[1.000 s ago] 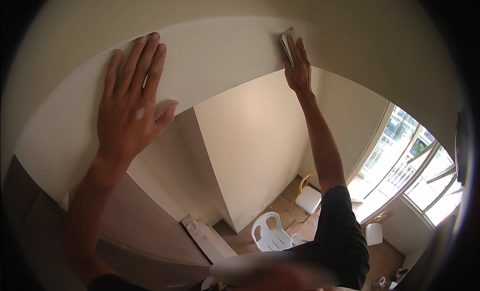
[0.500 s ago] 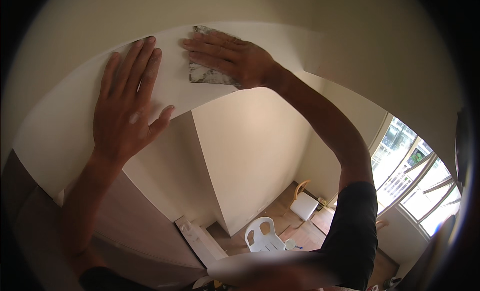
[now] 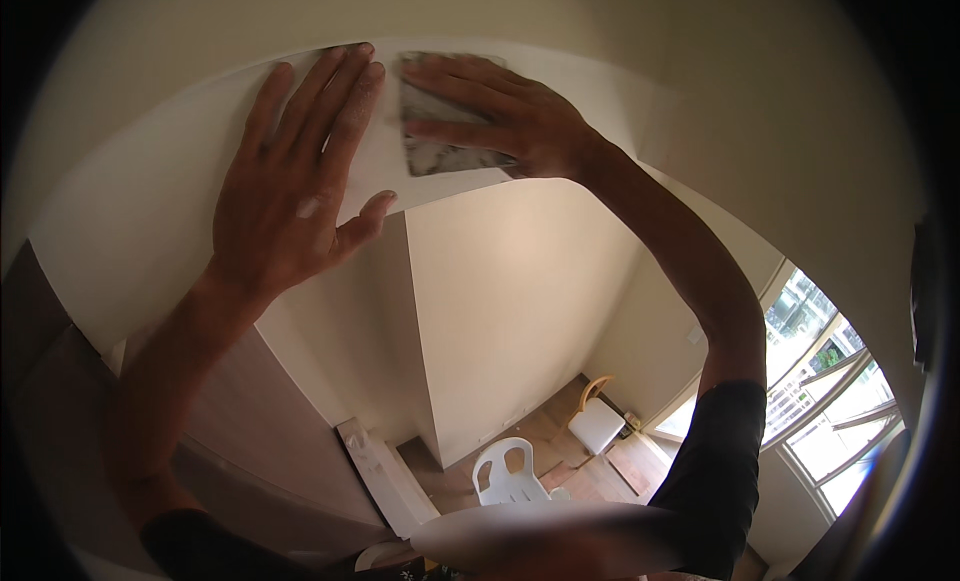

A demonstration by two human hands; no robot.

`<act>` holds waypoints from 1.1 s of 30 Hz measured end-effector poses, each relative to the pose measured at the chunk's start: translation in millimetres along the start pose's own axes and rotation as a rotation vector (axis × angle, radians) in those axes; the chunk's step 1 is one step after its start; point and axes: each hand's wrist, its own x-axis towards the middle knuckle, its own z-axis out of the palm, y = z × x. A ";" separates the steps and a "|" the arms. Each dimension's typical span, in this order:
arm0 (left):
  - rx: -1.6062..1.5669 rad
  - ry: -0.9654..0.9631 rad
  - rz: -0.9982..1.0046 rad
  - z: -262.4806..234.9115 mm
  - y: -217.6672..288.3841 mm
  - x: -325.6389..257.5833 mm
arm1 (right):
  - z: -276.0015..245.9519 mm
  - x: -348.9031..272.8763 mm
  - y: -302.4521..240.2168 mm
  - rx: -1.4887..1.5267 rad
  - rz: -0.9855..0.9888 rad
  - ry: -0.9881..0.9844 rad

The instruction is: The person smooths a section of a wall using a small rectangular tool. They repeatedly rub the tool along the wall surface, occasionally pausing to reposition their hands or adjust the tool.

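Observation:
Both my arms reach up to a white overhead surface that curves across the top of the head view. My right hand (image 3: pixel 520 121) lies over a dark, worn sheet of sandpaper (image 3: pixel 440 159) smeared with white dust, holding it against that white surface (image 3: pixel 400 191). Its fingers are stretched and slightly spread across the sheet; the thumb is mostly hidden at the sheet's lower edge. Just to the left, my left hand (image 3: pixel 285 201) rests with fingers extended and thumb out, fingertips at the surface's far edge. Pale dust marks its back and fingers, and it holds nothing.
Far below stand a white plastic chair (image 3: pixel 512 471) and a wooden chair with a white seat (image 3: pixel 597 424). A pale wall corner (image 3: pixel 415 301) juts out beneath my hands. Bright barred windows (image 3: pixel 830 381) are at the right. A blurred pale shape (image 3: pixel 470 531) fills the bottom edge.
The view has shifted slightly. My left hand has moved right, closer to the sandpaper. My right hand's fingers are spread a little wider on the sheet.

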 end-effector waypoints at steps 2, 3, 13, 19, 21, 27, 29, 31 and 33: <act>-0.058 0.035 0.007 -0.4 -0.8 0.3 | 0.5 26.7 -7.3 0.008 0.015 0.009; -0.088 0.052 0.009 0.7 -1.1 0.3 | -3.0 23.9 -5.5 -0.029 0.018 -0.029; -0.054 0.028 0.029 9.7 2.1 -7.8 | -57.5 -153.1 46.7 -0.223 0.372 -0.337; 0.037 -0.048 0.034 2.2 -5.1 -13.1 | -0.8 -54.8 -5.7 -0.046 0.228 -0.091; 0.071 -0.051 0.044 -2.4 -7.2 -10.7 | -5.4 -60.7 2.6 -0.065 0.279 -0.037; 0.083 -0.042 0.053 3.0 4.9 -1.6 | -25.9 -228.1 46.8 -0.158 0.973 0.229; 0.094 -0.059 0.054 3.1 4.7 -0.9 | -6.6 -218.0 44.2 -0.177 1.098 0.341; 0.083 -0.078 0.062 2.2 1.5 -1.6 | 27.8 -203.5 37.8 -0.232 1.059 0.468; 0.138 -0.112 0.048 -7.7 -7.9 -9.4 | 54.3 -142.8 1.9 -0.145 1.004 0.434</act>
